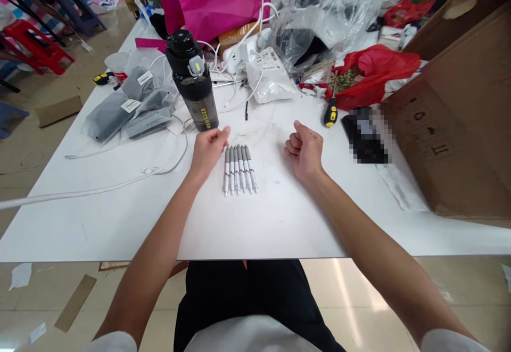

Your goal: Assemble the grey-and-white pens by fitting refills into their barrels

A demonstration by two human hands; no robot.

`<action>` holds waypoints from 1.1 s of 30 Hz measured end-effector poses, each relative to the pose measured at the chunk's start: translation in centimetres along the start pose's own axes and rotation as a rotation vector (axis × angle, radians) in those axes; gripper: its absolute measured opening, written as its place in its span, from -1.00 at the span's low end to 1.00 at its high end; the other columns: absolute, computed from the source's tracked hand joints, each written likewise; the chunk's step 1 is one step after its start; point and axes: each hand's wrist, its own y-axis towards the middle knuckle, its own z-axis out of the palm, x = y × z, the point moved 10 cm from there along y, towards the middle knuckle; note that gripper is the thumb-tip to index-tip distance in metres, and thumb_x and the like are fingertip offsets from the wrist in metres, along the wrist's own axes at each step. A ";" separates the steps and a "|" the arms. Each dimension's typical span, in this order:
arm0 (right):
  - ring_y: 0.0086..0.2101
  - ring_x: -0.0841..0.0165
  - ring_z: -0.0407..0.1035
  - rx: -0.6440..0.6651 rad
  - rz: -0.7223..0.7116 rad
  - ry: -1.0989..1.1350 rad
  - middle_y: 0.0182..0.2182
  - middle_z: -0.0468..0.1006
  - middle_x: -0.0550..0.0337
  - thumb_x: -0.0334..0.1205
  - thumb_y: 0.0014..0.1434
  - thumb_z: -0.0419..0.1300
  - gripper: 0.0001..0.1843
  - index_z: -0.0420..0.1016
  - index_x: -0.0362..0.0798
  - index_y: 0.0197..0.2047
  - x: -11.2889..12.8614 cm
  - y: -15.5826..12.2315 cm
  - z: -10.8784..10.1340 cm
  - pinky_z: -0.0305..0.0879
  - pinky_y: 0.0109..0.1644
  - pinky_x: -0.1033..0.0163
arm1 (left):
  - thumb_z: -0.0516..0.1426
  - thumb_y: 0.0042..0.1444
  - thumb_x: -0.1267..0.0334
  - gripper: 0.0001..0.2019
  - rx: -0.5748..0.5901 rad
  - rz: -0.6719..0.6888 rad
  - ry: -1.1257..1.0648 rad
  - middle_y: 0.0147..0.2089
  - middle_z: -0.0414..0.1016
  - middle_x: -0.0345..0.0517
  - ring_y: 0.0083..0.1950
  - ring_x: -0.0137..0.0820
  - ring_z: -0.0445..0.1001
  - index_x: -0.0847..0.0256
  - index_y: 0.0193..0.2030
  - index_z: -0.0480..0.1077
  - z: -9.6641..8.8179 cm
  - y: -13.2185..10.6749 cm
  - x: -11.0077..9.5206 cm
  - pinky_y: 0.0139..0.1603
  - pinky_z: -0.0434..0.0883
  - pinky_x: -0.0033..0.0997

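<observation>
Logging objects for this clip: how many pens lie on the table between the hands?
6. All six pens lie side by side in one tight row on the white table, between the left hand and the right hand. None looks hidden.

A cluttered workshop is showing here: a long white bench (279,224) is carrying clear plastic bags (319,22), a yellow-handled screwdriver (330,113) and a brown cardboard carton (451,117).

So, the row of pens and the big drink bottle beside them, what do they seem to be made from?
The pens look like plastic with a silvery-grey finish, judging by their soft sheen, though metal barrels are possible at this distance. The drink bottle seems to be tinted, translucent plastic, as its lower body lets light through. Its black cap looks like glossy hard plastic.
</observation>
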 end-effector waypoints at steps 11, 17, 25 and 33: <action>-0.60 0.51 -0.22 -0.008 0.005 0.006 -0.58 -0.12 0.47 0.24 0.07 0.55 -0.13 -0.14 0.08 -0.44 0.4 -0.1 0.1 -0.22 -0.61 0.24 | 0.48 0.03 -0.14 -0.54 0.044 0.085 0.705 -0.51 0.42 -0.09 -0.40 -0.22 0.19 0.07 -0.54 0.42 -0.8 0.4 0.4 -0.28 -0.02 -0.31; -0.60 0.52 -0.22 -0.008 -0.005 0.012 -0.59 -0.12 0.47 0.25 0.07 0.54 -0.14 -0.13 0.07 -0.45 0.7 -0.1 0.1 -0.21 -0.60 0.26 | 0.53 -0.04 -0.11 -0.61 0.107 0.009 0.651 -0.48 0.49 -0.09 -0.41 -0.23 0.28 0.06 -0.49 0.53 -0.7 0.2 0.6 -0.32 0.00 -0.30; -0.59 0.52 -0.21 -0.014 -0.005 0.015 -0.60 -0.10 0.47 0.25 0.05 0.55 -0.15 -0.11 0.07 -0.45 0.6 0.0 0.0 -0.25 -0.58 0.25 | 0.48 0.07 -0.04 -0.66 0.196 -0.184 0.568 -0.44 0.56 -0.07 -0.42 -0.33 0.37 0.15 -0.44 0.59 -0.5 -0.2 1.1 -0.39 0.15 -0.36; -0.60 0.51 -0.20 -0.012 0.000 0.019 -0.61 -0.08 0.47 0.24 0.04 0.57 -0.14 -0.10 0.07 -0.47 0.8 -0.1 0.1 -0.23 -0.60 0.26 | 0.38 0.18 0.11 -0.74 0.222 -0.200 -0.525 -0.43 0.35 -0.20 -0.49 -0.50 0.26 0.20 -0.35 0.47 1.1 -0.5 -2.6 -0.52 0.19 -0.48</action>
